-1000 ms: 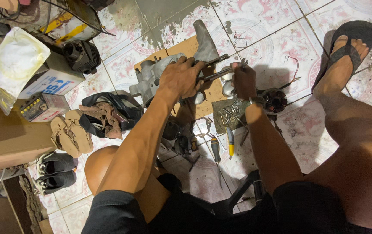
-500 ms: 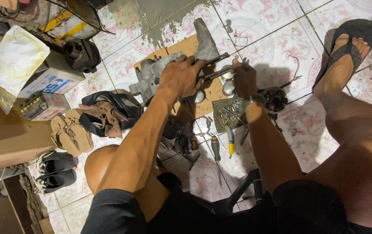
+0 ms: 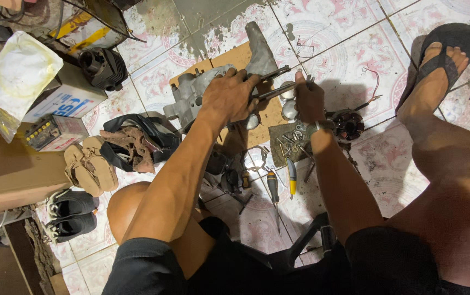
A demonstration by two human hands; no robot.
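Down on the tiled floor [image 3: 355, 33], the left hand [image 3: 228, 98] presses on a grey metal engine casing [image 3: 194, 95] lying on a cardboard sheet [image 3: 235, 57], its grip closed around the handles of pliers [image 3: 270, 82]. Just right of it, the right hand [image 3: 310, 101] has its grip closed on the far end of that tool. Screwdrivers [image 3: 281, 183] lie near the knees. A black cylinder part [image 3: 102, 68] sits far left, beside boxes [image 3: 62, 98].

Black shorts [image 3: 388, 262], dark flip-flop [image 3: 453, 41], wristband [image 3: 318, 127]
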